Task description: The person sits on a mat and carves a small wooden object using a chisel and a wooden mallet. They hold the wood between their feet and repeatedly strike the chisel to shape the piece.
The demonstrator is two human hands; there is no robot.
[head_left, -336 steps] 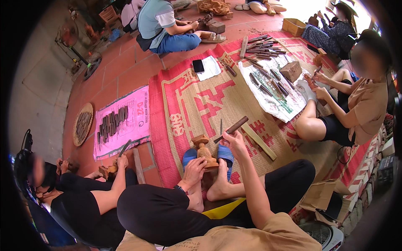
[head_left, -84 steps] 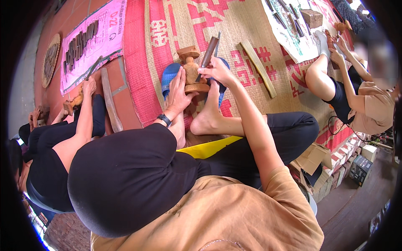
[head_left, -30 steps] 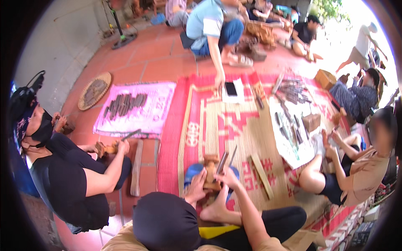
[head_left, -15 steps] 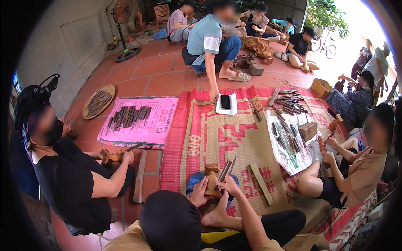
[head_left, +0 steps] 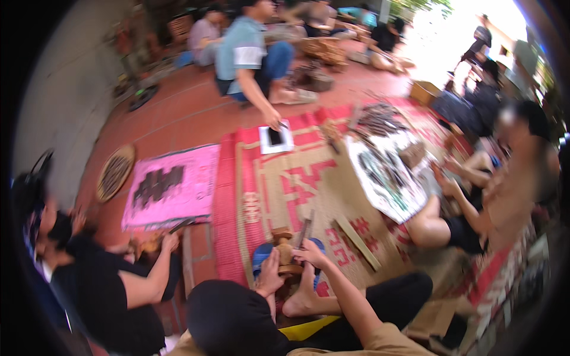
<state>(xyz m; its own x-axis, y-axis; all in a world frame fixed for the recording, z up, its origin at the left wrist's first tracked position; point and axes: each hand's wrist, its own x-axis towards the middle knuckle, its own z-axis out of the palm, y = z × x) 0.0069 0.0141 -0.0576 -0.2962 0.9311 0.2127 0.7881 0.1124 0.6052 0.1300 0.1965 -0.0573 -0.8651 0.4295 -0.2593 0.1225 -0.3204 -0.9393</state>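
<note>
My left hand [head_left: 271,274] is closed against the side of a turned or carved wooden piece [head_left: 284,254], brown, with a wider block at its top and a broad rounded base. The piece stands between blue patterned slippers [head_left: 260,257], close to a bare foot [head_left: 304,292]. On its right side my right hand [head_left: 310,254] grips a slim carving tool [head_left: 305,228], its long narrow end pointing up and away. Motion blur hides the tool's exact tip and whether it touches the wood. A rounded black shape [head_left: 234,317] fills the lower middle.
A flat wooden strip [head_left: 358,243] lies on the red and tan mat [head_left: 237,196]. Dark tools rest on a pink sack [head_left: 133,207] and a white sack [head_left: 386,207]. Co-workers sit left and right [head_left: 493,196]; another squats ahead, reaching to a dark rectangle on white [head_left: 287,146].
The whole view has shifted and blurred, with the scene sliding left and up in the picture. My hands keep their hold on the wooden piece and the tool.
</note>
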